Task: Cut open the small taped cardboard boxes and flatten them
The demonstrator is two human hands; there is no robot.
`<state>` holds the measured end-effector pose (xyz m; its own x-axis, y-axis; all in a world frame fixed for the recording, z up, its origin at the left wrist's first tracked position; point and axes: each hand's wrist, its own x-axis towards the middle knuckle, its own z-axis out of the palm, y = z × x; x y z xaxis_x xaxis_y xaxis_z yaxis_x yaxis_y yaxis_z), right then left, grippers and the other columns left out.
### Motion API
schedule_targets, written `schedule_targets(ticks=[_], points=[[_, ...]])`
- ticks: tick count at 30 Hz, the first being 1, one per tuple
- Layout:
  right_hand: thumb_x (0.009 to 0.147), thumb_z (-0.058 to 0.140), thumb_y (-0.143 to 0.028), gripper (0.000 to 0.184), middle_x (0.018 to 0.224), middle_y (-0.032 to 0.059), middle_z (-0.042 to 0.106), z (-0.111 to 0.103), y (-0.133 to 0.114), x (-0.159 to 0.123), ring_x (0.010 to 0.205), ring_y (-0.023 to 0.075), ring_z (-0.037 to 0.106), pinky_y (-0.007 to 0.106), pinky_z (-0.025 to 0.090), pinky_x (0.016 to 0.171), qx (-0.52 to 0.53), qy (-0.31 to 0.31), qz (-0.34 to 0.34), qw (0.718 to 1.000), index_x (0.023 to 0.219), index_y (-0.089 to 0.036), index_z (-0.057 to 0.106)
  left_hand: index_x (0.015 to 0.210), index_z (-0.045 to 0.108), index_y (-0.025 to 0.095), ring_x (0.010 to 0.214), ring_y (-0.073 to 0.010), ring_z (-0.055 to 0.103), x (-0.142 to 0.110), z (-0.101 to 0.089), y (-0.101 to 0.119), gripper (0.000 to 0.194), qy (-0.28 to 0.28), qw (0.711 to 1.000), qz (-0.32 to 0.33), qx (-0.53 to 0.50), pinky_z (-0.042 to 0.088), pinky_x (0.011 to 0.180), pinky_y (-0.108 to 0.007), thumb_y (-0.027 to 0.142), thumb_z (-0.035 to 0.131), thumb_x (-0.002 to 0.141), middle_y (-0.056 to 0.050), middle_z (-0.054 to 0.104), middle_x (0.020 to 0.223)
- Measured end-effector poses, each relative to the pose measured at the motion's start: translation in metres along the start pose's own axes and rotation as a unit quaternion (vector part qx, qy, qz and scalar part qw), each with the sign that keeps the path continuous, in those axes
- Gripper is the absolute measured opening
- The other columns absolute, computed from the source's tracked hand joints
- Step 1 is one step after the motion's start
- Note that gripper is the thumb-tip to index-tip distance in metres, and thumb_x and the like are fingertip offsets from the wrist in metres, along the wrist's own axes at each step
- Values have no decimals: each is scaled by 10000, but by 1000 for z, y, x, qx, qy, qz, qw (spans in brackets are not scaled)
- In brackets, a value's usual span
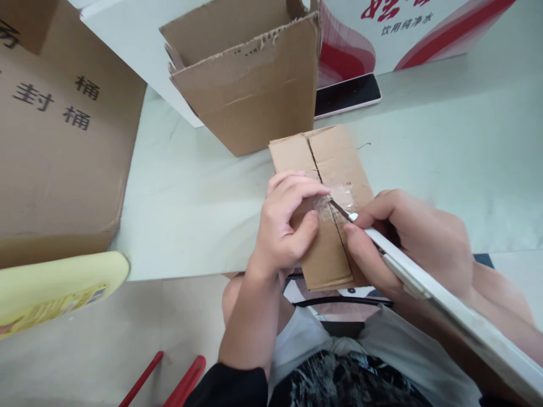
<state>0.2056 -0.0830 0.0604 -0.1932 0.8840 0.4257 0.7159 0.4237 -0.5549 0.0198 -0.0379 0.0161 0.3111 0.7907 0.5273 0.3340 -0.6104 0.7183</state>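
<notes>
A small closed cardboard box [333, 150] lies near the table's front edge, a dark seam running along its top and clear tape [345, 196] across the seam. My left hand [286, 217] grips the box from its left side, with index finger and thumb curved over the top beside the tape. In my right hand [418, 243] is a white utility knife [407, 268], held like a pen. Its blade touches the box top at the taped seam, near my left index fingertip. The knife's long white body stretches back toward the lower right.
An upright open cardboard box [254, 90] with torn edges stands behind. A phone [350, 95] lies beside it, before a white and red carton [407, 34]. At left are a large printed carton [63, 152] and a pale yellow object [63, 288]. Red legs [182, 381] show below.
</notes>
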Motion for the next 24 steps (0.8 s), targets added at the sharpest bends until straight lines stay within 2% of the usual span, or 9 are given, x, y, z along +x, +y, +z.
schedule_targets(ticks=[17,24], points=[[825,640,-156,181,538,-90,507,-2,-4,3,398,80,393,266,306,418,29,0,22,999,807,-259,492,1052,658,269,1026,-237,674,1,-1,3,201,-3,1000,-13,19,484,1120,-489,216,552,890,-13,780,1035],[815,655,-133,185,566,-92,529,-1,-2,2,416,69,420,244,315,417,19,-1,13,1000,824,-249,510,1046,677,268,1049,-251,665,0,-2,2,195,-5,999,-21,26,493,1111,-501,253,554,895,-20,783,1028]])
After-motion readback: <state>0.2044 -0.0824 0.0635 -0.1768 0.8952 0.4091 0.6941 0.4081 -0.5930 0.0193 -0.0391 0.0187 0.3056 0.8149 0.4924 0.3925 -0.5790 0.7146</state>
